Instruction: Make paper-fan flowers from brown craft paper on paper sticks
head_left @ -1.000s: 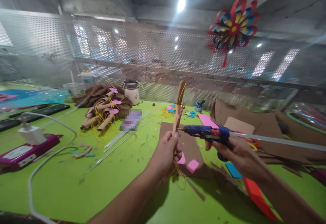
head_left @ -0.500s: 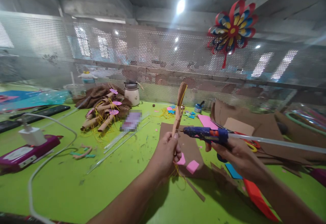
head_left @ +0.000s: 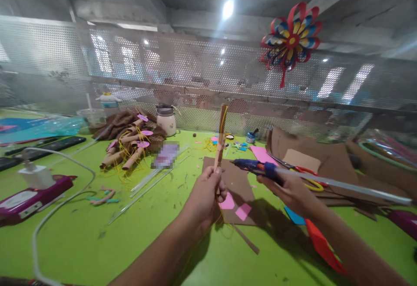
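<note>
My left hand (head_left: 206, 195) is closed round the bottom of a thin brown paper roll (head_left: 220, 135) with a yellow thread along it, held upright over the green table (head_left: 81, 238). My right hand (head_left: 289, 190) grips a blue hot glue gun (head_left: 257, 167) with a long clear glue stick (head_left: 339, 185) sticking out behind. The gun's nozzle points left, a short gap to the right of the roll. Under both hands lies a brown sheet (head_left: 237, 186) with pink foam squares (head_left: 243, 211).
A pile of finished brown rolls with pink discs (head_left: 128, 145) lies at back left beside a small white jar (head_left: 166, 120). A purple device with a white charger and cable (head_left: 32, 186) sits at left. Brown card sheets, scissors (head_left: 308, 182) and coloured scraps lie at right. A perforated metal screen carries a paper pinwheel (head_left: 291, 41).
The glue gun's nozzle has drawn away from the roll to the right. The roll is held straighter and a little left. My view has shifted slightly.
</note>
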Demonstrator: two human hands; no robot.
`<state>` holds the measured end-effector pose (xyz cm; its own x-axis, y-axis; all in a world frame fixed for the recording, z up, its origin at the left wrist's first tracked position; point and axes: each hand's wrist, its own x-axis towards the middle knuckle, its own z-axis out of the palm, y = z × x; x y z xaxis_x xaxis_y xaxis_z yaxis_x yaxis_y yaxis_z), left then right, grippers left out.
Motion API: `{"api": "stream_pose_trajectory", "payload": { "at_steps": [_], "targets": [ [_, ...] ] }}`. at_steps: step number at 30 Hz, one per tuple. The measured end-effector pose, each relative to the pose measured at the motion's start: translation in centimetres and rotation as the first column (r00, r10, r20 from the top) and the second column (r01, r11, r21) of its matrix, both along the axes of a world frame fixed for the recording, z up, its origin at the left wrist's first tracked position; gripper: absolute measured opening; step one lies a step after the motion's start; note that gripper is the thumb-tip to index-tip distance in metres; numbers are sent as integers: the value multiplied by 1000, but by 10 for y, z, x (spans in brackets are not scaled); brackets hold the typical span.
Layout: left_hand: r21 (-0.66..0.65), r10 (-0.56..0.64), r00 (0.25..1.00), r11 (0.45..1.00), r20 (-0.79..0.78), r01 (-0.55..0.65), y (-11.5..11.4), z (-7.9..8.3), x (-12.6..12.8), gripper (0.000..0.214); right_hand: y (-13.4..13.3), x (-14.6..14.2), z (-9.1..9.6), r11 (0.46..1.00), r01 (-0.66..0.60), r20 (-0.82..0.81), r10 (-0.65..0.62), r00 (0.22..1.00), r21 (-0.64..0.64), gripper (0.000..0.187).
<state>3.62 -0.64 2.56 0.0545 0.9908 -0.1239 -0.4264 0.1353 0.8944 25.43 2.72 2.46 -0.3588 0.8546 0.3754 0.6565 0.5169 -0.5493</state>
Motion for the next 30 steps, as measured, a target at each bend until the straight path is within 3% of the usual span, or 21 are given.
{"api": "stream_pose_trajectory", "payload": {
  "at_steps": [3,6,9,13,16,18,23,26,30],
  "targets": [
    [24,3,1000,1000,23,-4,1,-1,-2,15,25,0,-22,995,10,88,-19,996,96,17],
    [35,-33,998,999,56,31,3,-3,-3,16,45,2,-44,994,24,218,-47,975,106,30],
    [15,-69,995,998,75,68,4,-4,-4,14,55,5,-55,997,-25,304,2,953,72,35],
    [-4,-98,993,995,73,98,5,-6,-5,13,62,15,-50,992,-123,365,113,924,3,39],
    [11,-106,991,994,77,105,5,-9,-4,15,60,19,-32,987,-150,370,158,916,-50,41],
    [21,-105,991,994,81,104,6,-10,-4,16,50,12,-14,991,-129,314,134,940,-38,34],
    [56,-106,992,993,65,102,8,-13,0,14,10,-36,27,991,-134,-32,135,990,19,20],
    [52,-117,991,992,57,114,8,-15,1,15,0,-58,31,994,-98,-218,107,970,54,20],
    [69,-158,987,985,29,156,8,-18,2,21,8,-63,24,999,-16,-434,33,900,42,23]
  ]
}}
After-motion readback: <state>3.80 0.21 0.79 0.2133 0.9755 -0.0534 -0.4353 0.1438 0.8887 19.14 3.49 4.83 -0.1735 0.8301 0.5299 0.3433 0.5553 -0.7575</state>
